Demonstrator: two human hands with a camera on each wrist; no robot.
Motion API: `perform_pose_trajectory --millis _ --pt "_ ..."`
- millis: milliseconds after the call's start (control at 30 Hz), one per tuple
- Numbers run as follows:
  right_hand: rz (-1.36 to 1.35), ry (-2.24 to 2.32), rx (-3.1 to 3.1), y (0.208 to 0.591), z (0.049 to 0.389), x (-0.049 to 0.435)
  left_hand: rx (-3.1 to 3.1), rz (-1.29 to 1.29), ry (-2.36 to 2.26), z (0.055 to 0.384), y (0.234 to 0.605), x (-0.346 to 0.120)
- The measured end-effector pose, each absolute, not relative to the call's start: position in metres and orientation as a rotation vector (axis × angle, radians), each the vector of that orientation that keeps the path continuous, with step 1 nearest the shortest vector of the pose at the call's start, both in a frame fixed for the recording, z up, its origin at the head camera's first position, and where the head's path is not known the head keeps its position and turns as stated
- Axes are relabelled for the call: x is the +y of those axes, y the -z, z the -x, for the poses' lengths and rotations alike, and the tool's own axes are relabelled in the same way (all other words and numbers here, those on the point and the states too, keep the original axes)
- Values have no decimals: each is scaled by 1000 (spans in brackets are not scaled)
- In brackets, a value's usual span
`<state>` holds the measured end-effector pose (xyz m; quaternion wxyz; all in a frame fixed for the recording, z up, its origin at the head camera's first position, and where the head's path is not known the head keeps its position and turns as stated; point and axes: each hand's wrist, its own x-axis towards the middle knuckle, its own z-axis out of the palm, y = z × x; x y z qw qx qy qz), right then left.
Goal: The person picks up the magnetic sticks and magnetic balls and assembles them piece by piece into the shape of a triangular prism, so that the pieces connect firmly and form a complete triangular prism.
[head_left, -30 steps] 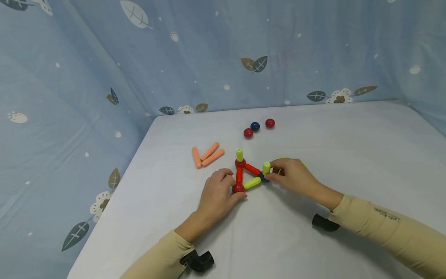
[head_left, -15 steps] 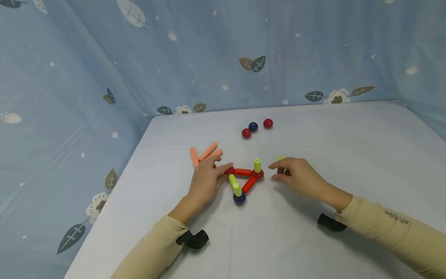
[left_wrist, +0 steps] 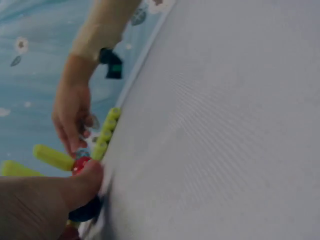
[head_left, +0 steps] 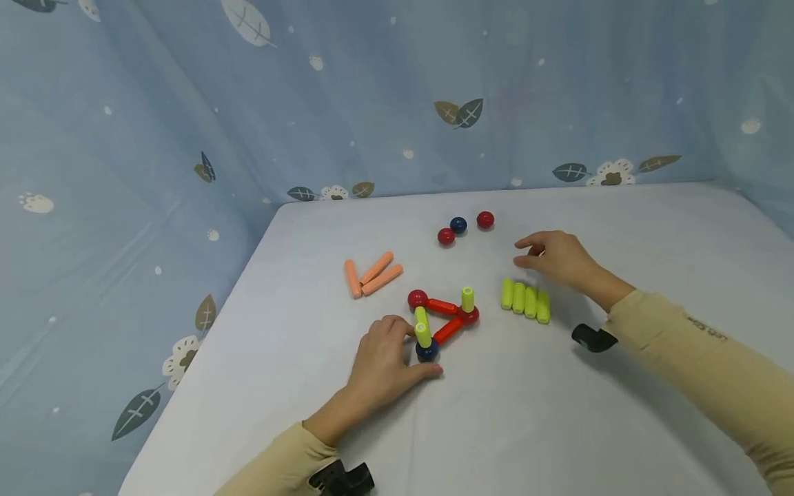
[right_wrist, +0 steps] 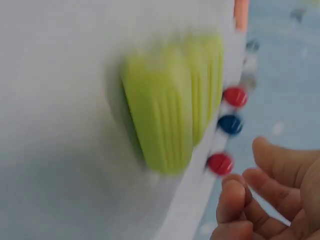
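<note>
Triangle frame (head_left: 449,331) lies on the white cloth (head_left: 496,413), one yellow-green stick upright at its right corner, another at its near, blue-ball (head_left: 426,350) corner. Your left hand (head_left: 383,358) sits at the frame's near-left side, thumb and fingers spread about that blue ball; contact is hard to judge. Your right hand (head_left: 561,258) is right of the frame and farther out, thumb and fingertips apart. Right of the frame: four yellow-green sticks (head_left: 518,297) in a row. Beyond it: three loose balls (head_left: 458,225). Farther left: three orange sticks (head_left: 382,280).
</note>
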<state>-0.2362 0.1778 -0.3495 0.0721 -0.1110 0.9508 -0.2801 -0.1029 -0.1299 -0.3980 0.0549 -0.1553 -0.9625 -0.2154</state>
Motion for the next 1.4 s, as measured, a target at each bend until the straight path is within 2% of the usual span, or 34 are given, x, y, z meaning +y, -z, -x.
perform_pose_trajectory --millis 200,400,700,900,1100,1400 --pt "308 774 2746 357 288 180 -2835 383 636 110 405 -125" --pt "367 714 2741 361 328 175 -2831 434 651 115 399 -128" --pt "476 670 2798 366 352 156 -2850 495 625 125 393 -132" --pt "447 657 2810 371 358 145 -2873 486 649 133 395 -137" --pt "441 644 2783 366 349 147 -2887 493 666 136 396 -137" --pt "485 825 2769 348 305 164 -2870 525 680 140 395 -134"
